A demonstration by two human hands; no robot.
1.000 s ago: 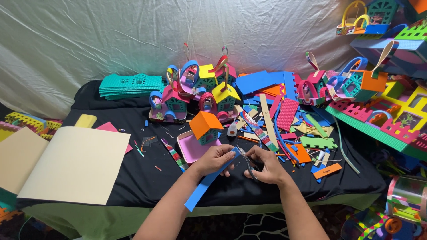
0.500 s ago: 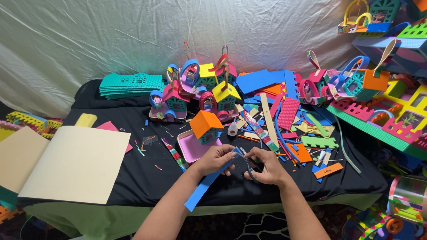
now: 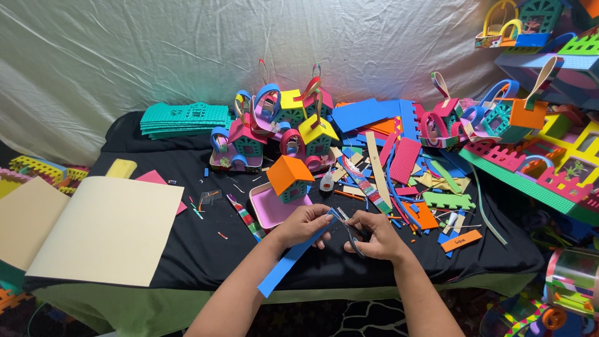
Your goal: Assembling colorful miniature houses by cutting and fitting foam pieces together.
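My left hand (image 3: 304, 225) pinches the upper end of a long blue foam strip (image 3: 284, 265) that slants down toward the table's front edge. My right hand (image 3: 374, 236) grips small scissors (image 3: 349, 232), their blades meeting the strip's top end between both hands. Just behind my left hand stands a small foam house with an orange roof (image 3: 290, 178) on a pink tray (image 3: 269, 209).
A large cream foam sheet (image 3: 109, 228) lies at left on the black tablecloth (image 3: 206, 249). A teal sheet stack (image 3: 181, 118) sits at back left. Finished foam houses (image 3: 281, 122) and loose coloured scraps (image 3: 405, 175) crowd the middle and right. A white glue bottle (image 3: 326, 181) lies nearby.
Both hands stay in the same spot with only slight finger movement at the strip's end. The strip and scissors have barely shifted.
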